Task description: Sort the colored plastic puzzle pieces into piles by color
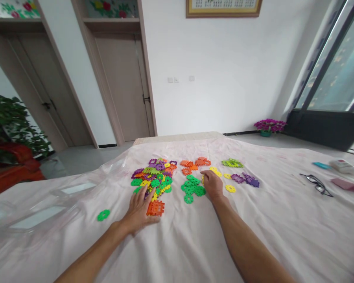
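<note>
The cloth-covered surface point(188, 243) carries everything. The left hand point(139, 210), fingers spread apart, reaches the near edge of the mixed pile point(155, 183), beside an orange stack point(155, 209). The right hand point(214, 185), fingers curled, is just beside the green pile point(191, 188); whether they clamp anything, I cannot tell. Beyond lie orange pieces point(203, 161); rightward, purple pieces point(253, 181). One green disc point(100, 215) lies apart.
</note>
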A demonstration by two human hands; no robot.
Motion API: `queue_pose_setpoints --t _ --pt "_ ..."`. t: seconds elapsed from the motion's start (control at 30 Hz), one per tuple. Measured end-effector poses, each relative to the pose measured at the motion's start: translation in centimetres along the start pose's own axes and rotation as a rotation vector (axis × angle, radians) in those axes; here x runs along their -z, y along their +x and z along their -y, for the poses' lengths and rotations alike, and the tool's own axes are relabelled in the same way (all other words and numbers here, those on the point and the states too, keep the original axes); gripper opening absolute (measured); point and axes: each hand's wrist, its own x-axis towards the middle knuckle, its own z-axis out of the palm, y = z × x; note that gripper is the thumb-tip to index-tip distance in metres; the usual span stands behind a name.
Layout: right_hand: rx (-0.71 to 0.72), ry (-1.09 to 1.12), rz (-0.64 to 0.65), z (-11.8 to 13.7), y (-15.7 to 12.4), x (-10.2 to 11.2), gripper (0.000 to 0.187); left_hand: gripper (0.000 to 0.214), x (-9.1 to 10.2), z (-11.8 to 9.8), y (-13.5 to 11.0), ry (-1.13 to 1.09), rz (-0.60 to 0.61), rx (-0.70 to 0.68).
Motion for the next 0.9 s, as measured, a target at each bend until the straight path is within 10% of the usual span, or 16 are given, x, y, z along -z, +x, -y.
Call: queue_pose_setpoints --t 0.33,0.47,0.6,0.9 --pt "0.463 0.152 0.318 7.0 -2.4 -0.6 0.028 0.084 -0.5 -4.0 5.1 0.026 -0.274 0.100" --pt "0.599 0.077 0.502 9.8 -3.8 -0.7 0.047 0.072 1.3 -1.4 2.7 0.137 -0.367 0.482" --pt "0.643 -0.039 0.566 10.9 -4.2 -0.6 0.026 0.079 2.9 2.4 -0.4 0.086 -0.182 0.818" --pt "0.253 -0.013 0.396 8.1 -2.0 -1.6 0.037 0.074 1.9 0.9 2.0 -0.156 -0.274 0.987"
